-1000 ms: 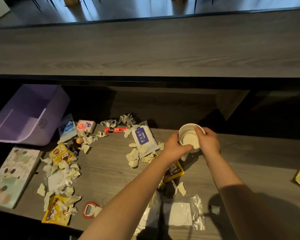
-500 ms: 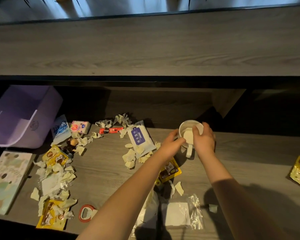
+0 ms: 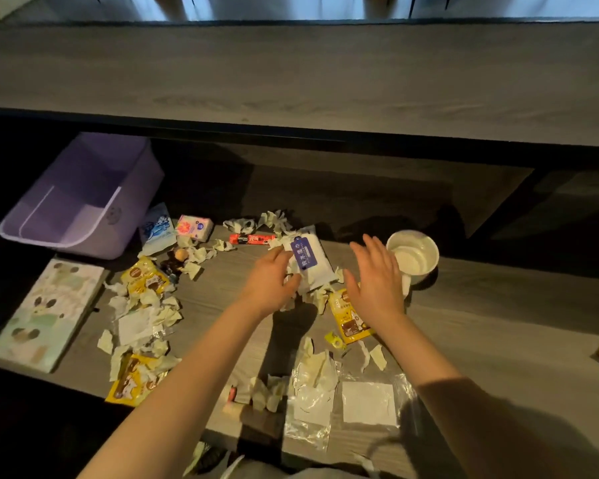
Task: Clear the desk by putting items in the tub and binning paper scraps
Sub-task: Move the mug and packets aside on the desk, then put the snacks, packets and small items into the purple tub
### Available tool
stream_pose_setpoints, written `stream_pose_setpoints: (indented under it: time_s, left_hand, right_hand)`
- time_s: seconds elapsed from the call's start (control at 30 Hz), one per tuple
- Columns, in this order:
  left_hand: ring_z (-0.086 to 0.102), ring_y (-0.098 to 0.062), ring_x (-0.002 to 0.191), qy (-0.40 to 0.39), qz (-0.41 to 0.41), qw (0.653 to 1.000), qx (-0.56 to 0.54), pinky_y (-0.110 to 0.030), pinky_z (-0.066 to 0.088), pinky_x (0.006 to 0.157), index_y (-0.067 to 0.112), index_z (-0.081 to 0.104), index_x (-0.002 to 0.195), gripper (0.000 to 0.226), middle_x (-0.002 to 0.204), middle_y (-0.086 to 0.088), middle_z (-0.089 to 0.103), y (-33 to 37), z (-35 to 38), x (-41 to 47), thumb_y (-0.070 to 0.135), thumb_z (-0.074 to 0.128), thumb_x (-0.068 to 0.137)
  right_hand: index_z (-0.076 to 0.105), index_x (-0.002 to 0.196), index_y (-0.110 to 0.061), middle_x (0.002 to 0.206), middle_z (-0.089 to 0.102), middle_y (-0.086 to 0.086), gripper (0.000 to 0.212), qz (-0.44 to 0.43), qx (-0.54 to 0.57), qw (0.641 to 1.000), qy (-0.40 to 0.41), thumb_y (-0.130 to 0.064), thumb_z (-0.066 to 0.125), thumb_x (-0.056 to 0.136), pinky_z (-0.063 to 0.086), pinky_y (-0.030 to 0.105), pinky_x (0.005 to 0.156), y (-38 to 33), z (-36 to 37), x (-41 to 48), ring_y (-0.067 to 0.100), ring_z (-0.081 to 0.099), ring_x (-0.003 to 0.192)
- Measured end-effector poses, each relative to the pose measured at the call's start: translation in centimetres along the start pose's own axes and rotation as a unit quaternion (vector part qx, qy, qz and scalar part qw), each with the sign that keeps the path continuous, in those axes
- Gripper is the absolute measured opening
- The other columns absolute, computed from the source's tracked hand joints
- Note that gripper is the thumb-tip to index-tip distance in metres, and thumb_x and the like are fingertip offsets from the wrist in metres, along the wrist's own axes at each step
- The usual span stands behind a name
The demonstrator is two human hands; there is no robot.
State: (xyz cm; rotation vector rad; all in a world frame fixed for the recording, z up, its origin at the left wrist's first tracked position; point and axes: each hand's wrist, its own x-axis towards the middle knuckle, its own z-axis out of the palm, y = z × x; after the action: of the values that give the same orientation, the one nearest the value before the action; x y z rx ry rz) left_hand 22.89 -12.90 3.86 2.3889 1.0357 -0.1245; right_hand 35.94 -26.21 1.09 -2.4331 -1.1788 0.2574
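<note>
wipes pack (image 3: pixel 308 259): looks soft, light, slick (grab long edges). left hand (image 3: pixel 269 283) at its left edge, grip unclear; right hand (image 3: pixel 375 275) empty, fingers spread, beside it.

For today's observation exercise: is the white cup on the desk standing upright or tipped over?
Upright. The white cup rests on the desk, round rim facing up, inner floor showing.

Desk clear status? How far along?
Barely begun: the purple tub shows nothing inside. In hand: left hand at the edge of the wipes pack, grip unclear; right hand open beside the white mug. Left: paper scraps across the desk, yellow snack packets, red stick sachet, notebook, mug.
</note>
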Motion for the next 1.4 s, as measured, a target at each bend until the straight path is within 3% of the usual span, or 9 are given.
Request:
stream_pose_setpoints:
  time_s: [0.17, 0.27, 0.4, 0.53, 0.7, 0.87, 1.0, 1.13, 1.4]
  left_hand:
    - [0.024, -0.024, 0.141, -0.014, -0.018, 0.998, 0.066, -0.038, 0.027, 0.115, 0.018, 0.033, 0.142, 0.054, 0.153, -0.006, 0.026, -4.7, 0.6, -4.2, 0.036, 0.048, 0.093]
    - [0.025, -0.025, 0.14, -0.044, -0.032, 0.994, 0.092, -0.038, 0.027, 0.115, 0.017, 0.033, 0.142, 0.055, 0.153, -0.008, 0.026, -6.8, 1.8, -6.4, 0.036, 0.049, 0.093]
    - [0.03, -0.026, 0.137, -0.091, -0.057, 0.987, 0.117, -0.038, 0.03, 0.112, 0.017, 0.037, 0.14, 0.055, 0.151, -0.008, 0.029, -8.6, 3.3, -8.6, 0.038, 0.05, 0.092]
    - [0.044, -0.025, 0.116, -0.098, -0.054, 0.987, 0.12, -0.035, 0.041, 0.098, 0.014, 0.049, 0.125, 0.048, 0.127, -0.008, 0.046, -9.5, 4.3, -10.3, 0.043, 0.056, 0.087]
    - [0.045, -0.021, 0.101, -0.099, -0.029, 0.99, 0.099, -0.03, 0.038, 0.078, 0.012, 0.054, 0.102, 0.048, 0.103, -0.004, 0.046, -10.5, 4.7, -12.4, 0.049, 0.066, 0.075]
    - [0.041, -0.019, 0.105, -0.166, -0.03, 0.98, 0.101, -0.031, 0.04, 0.086, 0.017, 0.052, 0.105, 0.064, 0.11, -0.001, 0.046, -11.4, 5.2, -13.9, 0.059, 0.074, 0.062]
    - [0.042, -0.021, 0.107, -0.166, -0.01, 0.978, 0.125, -0.031, 0.037, 0.085, 0.016, 0.054, 0.108, 0.058, 0.115, -0.003, 0.049, -11.8, 5.9, -14.0, 0.052, 0.073, 0.067]
    - [0.043, -0.021, 0.106, -0.148, -0.001, 0.983, 0.11, -0.029, 0.033, 0.078, 0.016, 0.061, 0.101, 0.045, 0.11, -0.004, 0.052, -12.0, 6.2, -13.7, 0.05, 0.07, 0.073]
    - [0.047, -0.019, 0.102, -0.058, -0.004, 0.995, 0.086, -0.029, 0.038, 0.076, 0.012, 0.06, 0.096, 0.033, 0.106, -0.004, 0.057, -12.1, 5.7, -12.6, 0.042, 0.065, 0.08]
  right_hand:
    - [0.035, 0.142, -0.02, 0.151, 0.03, 0.005, 0.049, -0.009, -0.023, 0.996, -0.087, -0.031, 0.044, 0.095, 0.022, 0.041, 0.113, -2.1, 1.9, -2.5, 0.024, 0.026, 0.139]
    - [0.036, 0.14, -0.019, 0.145, 0.036, 0.008, 0.051, 0.043, -0.042, 0.989, -0.138, -0.033, 0.047, 0.093, 0.031, 0.043, 0.108, -2.0, 3.3, -3.8, 0.028, 0.032, 0.133]
    - [0.024, 0.145, -0.015, 0.152, 0.024, 0.014, 0.068, 0.142, -0.082, 0.972, -0.166, -0.041, 0.053, 0.089, 0.027, 0.046, 0.11, -0.7, 4.5, -4.8, 0.033, 0.024, 0.138]
    - [0.022, 0.144, -0.013, 0.146, 0.031, 0.016, 0.077, 0.185, -0.082, 0.967, -0.158, -0.046, 0.059, 0.085, 0.031, 0.046, 0.106, -0.7, 4.8, -4.6, 0.033, 0.03, 0.133]
    - [0.023, 0.142, -0.011, 0.142, 0.036, 0.018, 0.088, 0.237, -0.05, 0.962, -0.127, -0.038, 0.074, 0.076, 0.035, 0.047, 0.103, -1.4, 4.4, -3.5, 0.035, 0.036, 0.13]
    - [0.022, 0.141, -0.012, 0.126, 0.054, 0.016, 0.076, 0.239, 0.02, 0.968, -0.074, -0.02, 0.068, 0.081, 0.051, 0.046, 0.08, -1.5, 5.1, -3.5, 0.037, 0.056, 0.109]
    - [0.039, 0.129, -0.015, 0.106, 0.063, 0.013, 0.043, 0.22, 0.054, 0.974, -0.024, -0.019, 0.056, 0.09, 0.047, 0.037, 0.063, -2.0, 5.1, -3.7, 0.034, 0.061, 0.091]
    - [0.059, 0.1, -0.011, 0.093, 0.065, 0.009, 0.014, 0.164, 0.086, 0.983, 0.008, -0.02, 0.057, 0.09, 0.038, 0.03, 0.062, -2.6, 4.6, -4.2, 0.03, 0.06, 0.086]
    - [0.065, 0.098, -0.011, 0.093, 0.067, 0.003, 0.02, 0.088, 0.168, 0.982, 0.019, -0.027, 0.064, 0.087, 0.04, 0.026, 0.066, -4.8, 3.8, -4.4, 0.018, 0.059, 0.082]
